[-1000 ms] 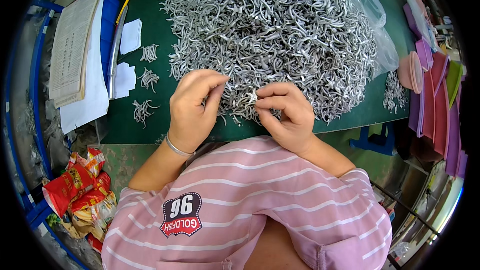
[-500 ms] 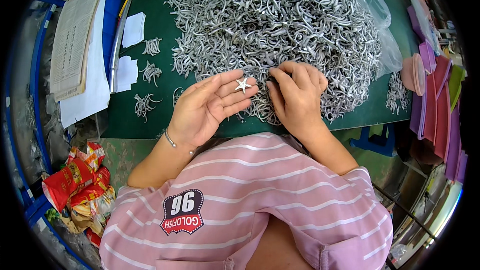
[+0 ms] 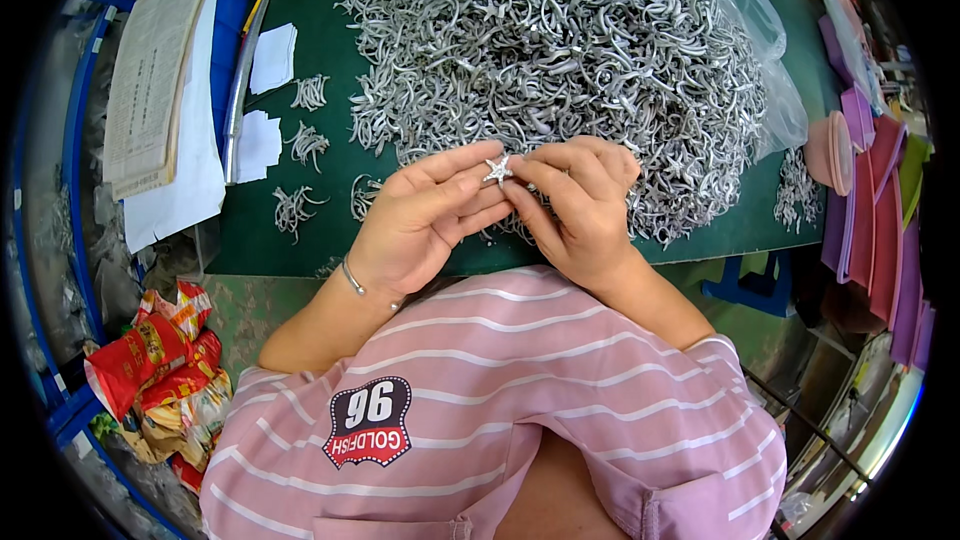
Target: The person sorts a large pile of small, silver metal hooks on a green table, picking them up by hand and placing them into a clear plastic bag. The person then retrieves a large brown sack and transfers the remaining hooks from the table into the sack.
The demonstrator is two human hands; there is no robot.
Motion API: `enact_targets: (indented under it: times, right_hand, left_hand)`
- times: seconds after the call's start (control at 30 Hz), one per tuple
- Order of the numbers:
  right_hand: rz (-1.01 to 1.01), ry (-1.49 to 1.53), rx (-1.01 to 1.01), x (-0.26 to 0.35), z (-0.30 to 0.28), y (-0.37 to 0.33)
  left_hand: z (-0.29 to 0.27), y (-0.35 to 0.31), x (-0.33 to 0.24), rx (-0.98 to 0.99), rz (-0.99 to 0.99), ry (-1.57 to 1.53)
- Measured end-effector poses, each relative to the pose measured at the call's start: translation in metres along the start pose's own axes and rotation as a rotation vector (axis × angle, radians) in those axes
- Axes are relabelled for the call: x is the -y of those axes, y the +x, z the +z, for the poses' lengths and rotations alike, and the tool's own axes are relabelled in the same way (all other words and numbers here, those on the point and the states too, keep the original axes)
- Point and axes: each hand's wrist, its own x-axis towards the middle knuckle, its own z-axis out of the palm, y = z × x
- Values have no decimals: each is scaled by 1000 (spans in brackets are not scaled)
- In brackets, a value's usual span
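A small silver starfish-shaped metal piece (image 3: 498,171) rests against the fingers of my left hand (image 3: 420,210). That hand is palm up, its fingers stretched out under the piece and its thumb bent in toward it. My right hand (image 3: 580,195) pinches at the star's right side with thumb and forefinger; the fingertips partly cover that edge. Just beyond both hands spreads a large heap of curved silver metal pieces (image 3: 560,60). Small bunches of similar pieces (image 3: 309,145) lie to the left, and one is partly behind my left hand.
The green tabletop (image 3: 330,55) carries white paper slips (image 3: 273,58), a stack of printed sheets (image 3: 165,90) and a long metal tool (image 3: 243,90) at left. A clear plastic bag (image 3: 780,90) edges the heap at right. Pink and purple bins (image 3: 876,200) stand at far right.
My right hand has moved left from the heap's edge to the star and now pinches it. My left thumb has bent in toward the star.
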Motion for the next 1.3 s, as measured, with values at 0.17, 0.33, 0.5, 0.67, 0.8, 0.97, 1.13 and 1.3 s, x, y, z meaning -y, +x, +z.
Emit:
enact_targets:
  times: [0.17, 0.33, 0.5, 0.67, 0.8, 0.97, 1.13, 1.3]
  right_hand:
    - [-45, 38, -11, 0, 1, 3]
    - [-116, 43, -33, -2, -2, 4]
    - [-119, 165, 22, 0, -4, 3]
    - [-63, 88, -50, -5, -5, -3]
    - [-60, 64, -58, -5, -5, -5]
    - [-11, 40, -41, -4, -2, -16]
    - [-9, 41, -9, -4, 6, -29]
    - [-14, 37, -9, -4, 8, -30]
  left_hand:
    - [-1, 0, 3, 13, -13, -20]
    - [2, 2, -1, 9, -44, -111]
    - [-1, 5, -1, 32, -44, -197]
    - [5, 4, -3, -19, -32, -152]
    - [3, 2, -2, -4, 8, 8]
    - [-3, 2, -4, -30, 92, 159]
    - [-13, 8, -6, -79, 370, 249]
    - [-11, 11, -16, -89, 302, 24]
